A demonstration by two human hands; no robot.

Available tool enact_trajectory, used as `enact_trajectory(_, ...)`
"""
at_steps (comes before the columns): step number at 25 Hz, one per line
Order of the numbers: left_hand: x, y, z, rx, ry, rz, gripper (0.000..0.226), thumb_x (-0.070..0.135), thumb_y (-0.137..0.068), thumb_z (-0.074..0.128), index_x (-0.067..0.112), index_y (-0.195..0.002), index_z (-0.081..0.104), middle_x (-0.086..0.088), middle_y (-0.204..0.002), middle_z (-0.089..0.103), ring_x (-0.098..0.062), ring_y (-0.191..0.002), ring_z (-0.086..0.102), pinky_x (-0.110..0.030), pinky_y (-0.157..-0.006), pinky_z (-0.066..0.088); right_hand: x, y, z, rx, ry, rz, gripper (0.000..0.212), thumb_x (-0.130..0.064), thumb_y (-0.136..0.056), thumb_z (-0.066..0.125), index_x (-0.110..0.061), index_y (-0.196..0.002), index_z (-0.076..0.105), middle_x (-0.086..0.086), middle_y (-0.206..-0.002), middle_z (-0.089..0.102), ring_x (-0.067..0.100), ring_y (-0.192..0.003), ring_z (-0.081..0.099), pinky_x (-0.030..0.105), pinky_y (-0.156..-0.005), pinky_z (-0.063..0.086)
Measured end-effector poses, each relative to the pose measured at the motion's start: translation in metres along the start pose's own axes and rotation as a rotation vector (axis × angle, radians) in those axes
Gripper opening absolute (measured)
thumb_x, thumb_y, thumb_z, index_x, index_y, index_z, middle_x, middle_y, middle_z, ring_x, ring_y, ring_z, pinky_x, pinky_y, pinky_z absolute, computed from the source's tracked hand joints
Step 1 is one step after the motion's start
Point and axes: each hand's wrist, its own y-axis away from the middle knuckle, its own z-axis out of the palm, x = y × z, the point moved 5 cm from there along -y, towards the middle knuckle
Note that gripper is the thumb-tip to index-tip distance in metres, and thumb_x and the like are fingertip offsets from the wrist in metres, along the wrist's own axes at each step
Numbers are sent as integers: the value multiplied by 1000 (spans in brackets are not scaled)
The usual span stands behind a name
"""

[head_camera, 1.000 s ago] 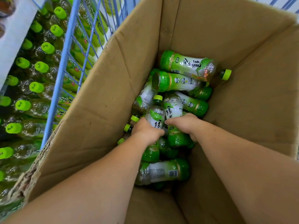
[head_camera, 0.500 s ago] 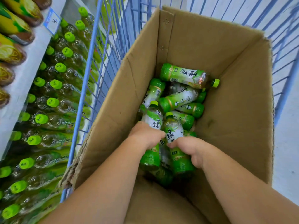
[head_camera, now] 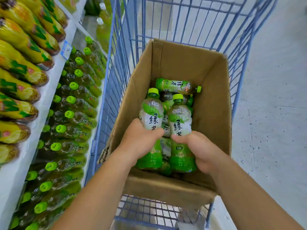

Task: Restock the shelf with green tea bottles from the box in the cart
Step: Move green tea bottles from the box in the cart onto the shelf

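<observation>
My left hand (head_camera: 141,143) grips 1 green tea bottle (head_camera: 151,116), my right hand (head_camera: 201,150) grips a 2nd bottle (head_camera: 180,121), both upright by the box's (head_camera: 213,105) near edge.

This is looking like a shop aisle: white shelves (head_camera: 44,103) are carrying dense rows of yellow bottles (head_camera: 25,45) and green-capped bottles (head_camera: 73,85), a small price tag (head_camera: 66,50) is sitting on one edge, and a blue wire cart (head_camera: 106,77) is standing beside them.

Loose bottles (head_camera: 176,85) in box (head_camera: 214,100) mostly hidden behind two held bottles (head_camera: 152,117). Price tag (head_camera: 66,49) text too small to read.
</observation>
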Motion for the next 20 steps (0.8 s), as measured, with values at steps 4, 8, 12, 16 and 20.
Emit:
enact_trajectory(4, 12, 61, -32, 61, 96, 61, 29, 32, -74, 75, 24, -101, 68, 3, -90, 75, -15, -80, 71, -31, -67, 56, -15, 73, 8, 22, -29, -96, 31, -13, -89, 71, -14, -120, 69, 11, -107, 78, 34, -99, 75, 58, -94, 55)
enact_trajectory(8, 16, 116, -61, 35, 148, 120, 16, 22, -84, 72, 23, -99, 66, 2, -86, 73, -7, -70, 69, -22, -53, 52, -25, 139, 16, 38, -13, -180, 30, -14, -90, 71, -14, -120, 68, 12, -109, 77, 35, -101, 74, 59, -95, 55)
enact_trajectory(12, 18, 152, -80, 43, 183, 156, 16, 21, -85, 72, 18, -100, 65, -2, -83, 70, -19, -75, 68, -29, -59, 51, -36, 191, 27, 74, 40, -243, 29, -14, -89, 72, -13, -118, 68, 10, -102, 78, 32, -94, 76, 52, -89, 58)
enact_trajectory(16, 26, 180, -87, 62, 250, 213, 17, 20, -84, 71, 12, -97, 63, -2, -77, 64, -18, -67, 63, -29, -55, 50, -47, 226, 36, 35, 129, -292, 28, -12, -90, 72, -12, -118, 67, 13, -104, 78, 34, -94, 75, 52, -85, 60)
enact_trajectory(20, 21, 227, -89, 170, 339, 247, 20, 17, -87, 71, 14, -103, 62, -6, -84, 66, -9, -63, 60, -17, -49, 46, -53, 249, 44, -113, 243, -343, 31, -10, -92, 69, -14, -123, 65, 14, -109, 76, 35, -97, 74, 54, -87, 60)
